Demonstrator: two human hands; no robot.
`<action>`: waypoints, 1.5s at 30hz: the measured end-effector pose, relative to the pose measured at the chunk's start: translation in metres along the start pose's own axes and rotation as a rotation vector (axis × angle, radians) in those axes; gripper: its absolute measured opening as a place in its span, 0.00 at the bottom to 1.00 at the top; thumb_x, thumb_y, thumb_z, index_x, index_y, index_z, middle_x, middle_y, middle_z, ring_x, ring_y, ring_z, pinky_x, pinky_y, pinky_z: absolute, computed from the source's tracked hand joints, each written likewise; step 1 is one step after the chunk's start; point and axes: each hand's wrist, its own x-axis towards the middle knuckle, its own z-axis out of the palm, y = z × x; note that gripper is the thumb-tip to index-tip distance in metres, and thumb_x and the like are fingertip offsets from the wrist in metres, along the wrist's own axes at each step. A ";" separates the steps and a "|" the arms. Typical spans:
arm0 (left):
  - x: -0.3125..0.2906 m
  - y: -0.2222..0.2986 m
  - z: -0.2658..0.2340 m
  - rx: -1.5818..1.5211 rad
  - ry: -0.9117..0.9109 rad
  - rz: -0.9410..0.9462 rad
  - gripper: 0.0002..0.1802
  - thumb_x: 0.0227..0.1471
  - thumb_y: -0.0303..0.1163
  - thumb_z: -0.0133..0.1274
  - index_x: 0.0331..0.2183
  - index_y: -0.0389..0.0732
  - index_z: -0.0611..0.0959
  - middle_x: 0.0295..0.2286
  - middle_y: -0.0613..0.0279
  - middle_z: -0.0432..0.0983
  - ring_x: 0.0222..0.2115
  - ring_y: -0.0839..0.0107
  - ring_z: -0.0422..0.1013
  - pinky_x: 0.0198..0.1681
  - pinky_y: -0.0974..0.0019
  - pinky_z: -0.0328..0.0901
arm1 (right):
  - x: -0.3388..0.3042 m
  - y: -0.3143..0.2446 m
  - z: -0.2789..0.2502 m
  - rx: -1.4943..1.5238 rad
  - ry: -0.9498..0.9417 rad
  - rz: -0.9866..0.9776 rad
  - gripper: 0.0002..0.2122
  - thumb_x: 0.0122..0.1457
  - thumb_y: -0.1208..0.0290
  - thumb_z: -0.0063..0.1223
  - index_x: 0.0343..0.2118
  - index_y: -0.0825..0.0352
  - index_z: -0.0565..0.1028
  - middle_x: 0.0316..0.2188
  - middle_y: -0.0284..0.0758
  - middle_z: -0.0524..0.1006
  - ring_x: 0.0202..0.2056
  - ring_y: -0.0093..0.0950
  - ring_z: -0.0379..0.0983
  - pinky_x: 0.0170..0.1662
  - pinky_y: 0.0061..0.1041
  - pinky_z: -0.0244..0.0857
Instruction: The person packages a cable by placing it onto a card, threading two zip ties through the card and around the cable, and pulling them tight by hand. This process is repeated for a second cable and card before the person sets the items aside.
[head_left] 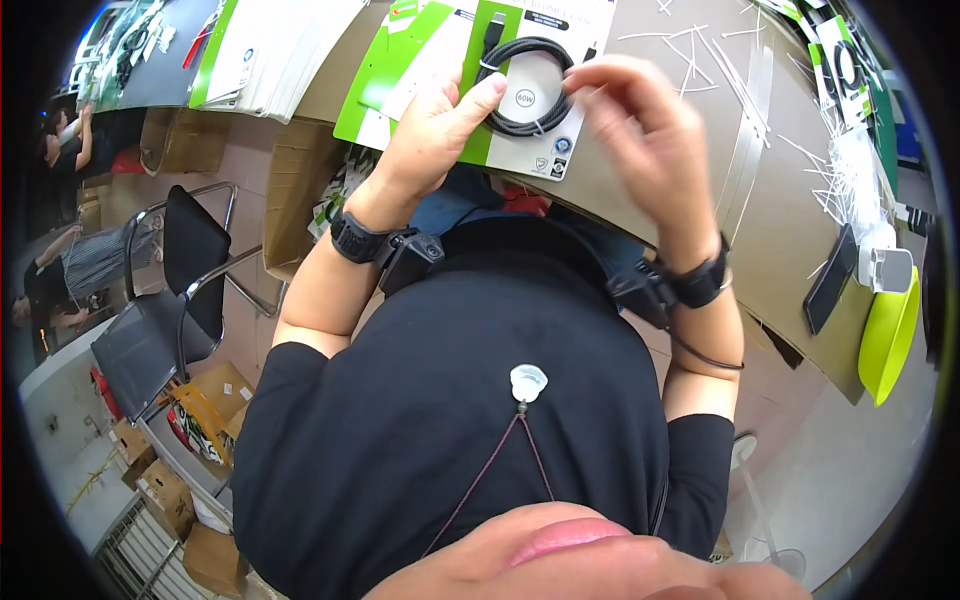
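A coiled black braided cable (pixel 497 112) lies on a white-and-green packaging card (pixel 555 170) at the table's near edge. Thin white ties bind the coil, and one black plug points up at its upper left. My left hand (pixel 425 140) is closed at the card's left side, its thumb pressing on the coil's left edge and its other fingers mostly out of sight. At the coil's right edge, the bent fingers of my right hand (pixel 650 130) are drawn together, slightly blurred. Whatever they pinch there is too small to make out. More green-and-white cards (pixel 400 65) lie under the left side.
Loose white ties (pixel 740 85) scatter over the brown tabletop (pixel 620 205), with a bunch of them (pixel 850 170) at right. Close by are a black phone (pixel 831 280) and a yellow-green tray (pixel 890 340). Left are stacked cards (pixel 290 60), a cardboard box (pixel 290 205) and a black chair (pixel 190 260).
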 end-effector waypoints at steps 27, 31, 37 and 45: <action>-0.012 -0.018 -0.014 0.240 0.064 0.163 0.15 0.57 0.30 0.50 0.44 0.32 0.74 0.36 0.62 0.76 0.35 0.79 0.70 0.40 0.73 0.66 | 0.002 0.004 0.050 -0.703 -0.029 -0.262 0.36 0.42 0.63 0.66 0.55 0.65 0.64 0.52 0.39 0.67 0.54 0.35 0.63 0.59 0.35 0.53; -0.021 -0.008 -0.005 0.167 0.060 0.164 0.16 0.58 0.31 0.49 0.46 0.32 0.73 0.38 0.62 0.75 0.37 0.78 0.69 0.41 0.73 0.65 | 0.008 0.006 0.025 -0.371 0.045 -0.224 0.33 0.46 0.64 0.65 0.55 0.67 0.64 0.51 0.37 0.69 0.53 0.30 0.65 0.57 0.31 0.56; -0.026 0.014 0.009 -0.069 0.006 0.145 0.17 0.59 0.32 0.48 0.47 0.33 0.72 0.39 0.62 0.75 0.38 0.78 0.69 0.43 0.74 0.65 | 0.004 -0.001 0.015 0.677 0.374 0.152 0.24 0.53 0.66 0.62 0.50 0.70 0.67 0.47 0.36 0.72 0.49 0.24 0.67 0.53 0.25 0.60; -0.026 0.022 0.023 -0.182 -0.077 -0.020 0.20 0.59 0.35 0.48 0.49 0.33 0.71 0.41 0.62 0.73 0.40 0.78 0.68 0.45 0.73 0.64 | -0.001 -0.032 0.032 0.835 0.341 0.313 0.15 0.55 0.72 0.59 0.43 0.70 0.70 0.39 0.38 0.76 0.39 0.24 0.74 0.42 0.21 0.68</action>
